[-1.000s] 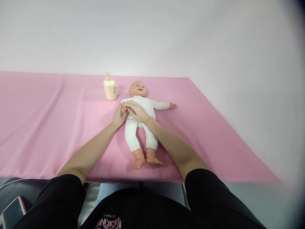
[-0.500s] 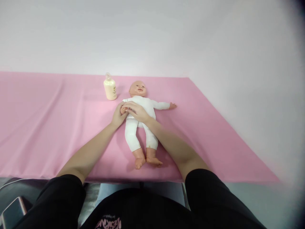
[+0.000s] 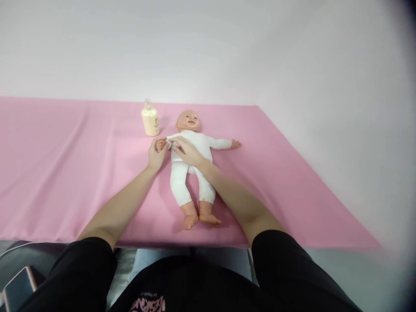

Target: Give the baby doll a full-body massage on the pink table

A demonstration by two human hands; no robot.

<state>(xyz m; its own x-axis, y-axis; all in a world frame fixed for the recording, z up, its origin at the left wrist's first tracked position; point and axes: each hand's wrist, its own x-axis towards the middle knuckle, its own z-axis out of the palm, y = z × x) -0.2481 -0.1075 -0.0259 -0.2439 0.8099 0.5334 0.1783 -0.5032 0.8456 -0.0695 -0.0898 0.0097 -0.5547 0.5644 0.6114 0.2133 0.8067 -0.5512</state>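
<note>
A baby doll [image 3: 190,173] in a white bodysuit lies on its back on the pink cloth [image 3: 65,173], head toward the wall. My left hand [image 3: 156,156] holds the doll's small hand at the left side of its body. My right hand [image 3: 185,151] rests on the doll's chest and upper arm, fingers pressing on the white sleeve. The doll's other arm stretches out to the right, and its bare feet point toward me.
A cream lotion bottle [image 3: 150,119] with a pump stands upright just left of the doll's head. A pale wall rises behind the cloth. A phone [image 3: 17,286] lies at the lower left, beside my black sleeve.
My left hand has drawn the doll's hand out to the left, away from its body. My right hand stayed on the chest and sleeve.
</note>
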